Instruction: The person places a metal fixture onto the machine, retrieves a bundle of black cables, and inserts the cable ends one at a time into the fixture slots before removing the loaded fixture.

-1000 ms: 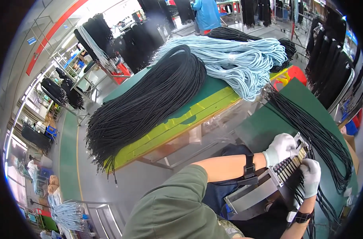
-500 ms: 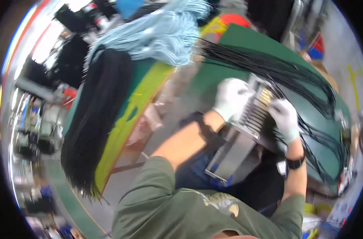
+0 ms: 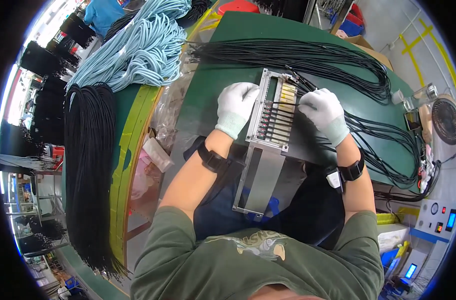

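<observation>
A metal fixture with a row of slots lies in front of me on the green table. Several short black cables lie side by side across it, their ends at small clamps on its left side. Yellow pieces fill the far slots. My left hand, in a white glove, is at the fixture's left edge, fingers curled and pressed together; whatever they may hold is hidden. My right hand, also gloved, pinches a black cable at the fixture's right side, fingertips beside the yellow pieces.
A long bundle of black cables lies across the far part of the green table, with more cables to the right. At left, a yellow-edged bench bears light-blue cables and a black bundle. A fan stands far right.
My view has shifted, and the fixture appears farther left and sharper. My left hand has moved off the fixture's top to its left edge. My right hand stays at the right side.
</observation>
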Tool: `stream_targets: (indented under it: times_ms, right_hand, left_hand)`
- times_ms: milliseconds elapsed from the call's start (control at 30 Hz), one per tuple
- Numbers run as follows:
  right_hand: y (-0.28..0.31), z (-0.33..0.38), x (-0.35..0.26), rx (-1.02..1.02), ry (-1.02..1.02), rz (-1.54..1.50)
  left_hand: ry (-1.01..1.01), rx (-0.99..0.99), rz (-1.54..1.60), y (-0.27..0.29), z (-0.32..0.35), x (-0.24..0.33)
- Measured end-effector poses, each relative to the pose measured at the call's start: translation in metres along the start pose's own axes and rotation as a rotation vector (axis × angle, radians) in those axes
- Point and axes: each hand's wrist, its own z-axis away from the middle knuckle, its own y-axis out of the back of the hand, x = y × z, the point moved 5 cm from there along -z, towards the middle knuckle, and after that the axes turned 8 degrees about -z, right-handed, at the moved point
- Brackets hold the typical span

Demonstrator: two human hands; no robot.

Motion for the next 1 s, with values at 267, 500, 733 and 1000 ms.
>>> stream_targets:
  times_ms: [267, 500, 733, 1000]
  right_hand:
    - [-0.003, 0.000, -0.001, 0.009, 0.030, 0.093]
    - [-0.003, -0.001, -0.005, 0.038, 0.070, 0.147]
    - [0.003, -0.001, -0.007, 0.026, 0.064, 0.101]
    - [-0.002, 0.003, 0.000, -0.029, -0.032, 0.037]
  left_hand:
    - [-0.048, -0.024, -0.027, -0.001, -0.001, 0.001]
    - [-0.058, -0.043, -0.076, -0.005, -0.003, -0.003]
    - [-0.052, -0.053, -0.092, -0.004, -0.001, 0.000]
    - [-0.086, -0.056, -0.107, -0.004, -0.001, -0.001]
